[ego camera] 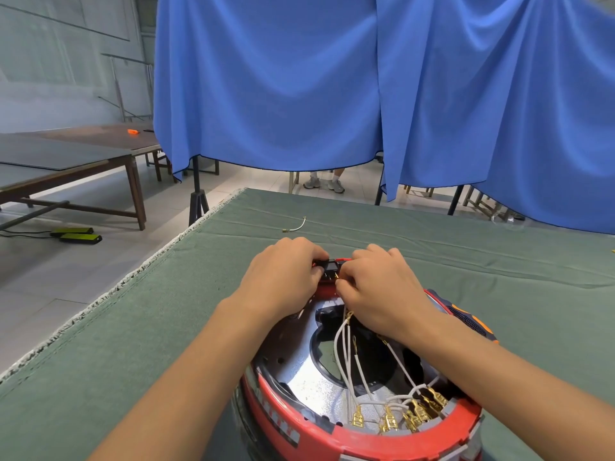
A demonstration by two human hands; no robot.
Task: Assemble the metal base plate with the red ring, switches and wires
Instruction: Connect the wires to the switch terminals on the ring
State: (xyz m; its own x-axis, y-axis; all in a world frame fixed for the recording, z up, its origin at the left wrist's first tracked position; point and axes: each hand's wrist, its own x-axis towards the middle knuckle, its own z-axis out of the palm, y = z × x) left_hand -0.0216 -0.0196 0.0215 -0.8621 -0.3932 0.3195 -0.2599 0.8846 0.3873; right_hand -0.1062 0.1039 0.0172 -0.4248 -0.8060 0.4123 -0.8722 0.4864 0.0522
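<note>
Both hands [283, 274] [376, 281] pinching black switch [329, 269] at red ring [332, 437] rim. Risk: slipping fingers, bent terminals, snagged white wires [346, 357].

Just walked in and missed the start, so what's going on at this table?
A person is assembling a round unit on a green-covered table. Both hands work at the far edge of the red ring: the left hand grips a small black switch, the right hand pinches something beside it. White wires with brass terminals lie loose over the metal base plate. One spare wire lies farther back.
</note>
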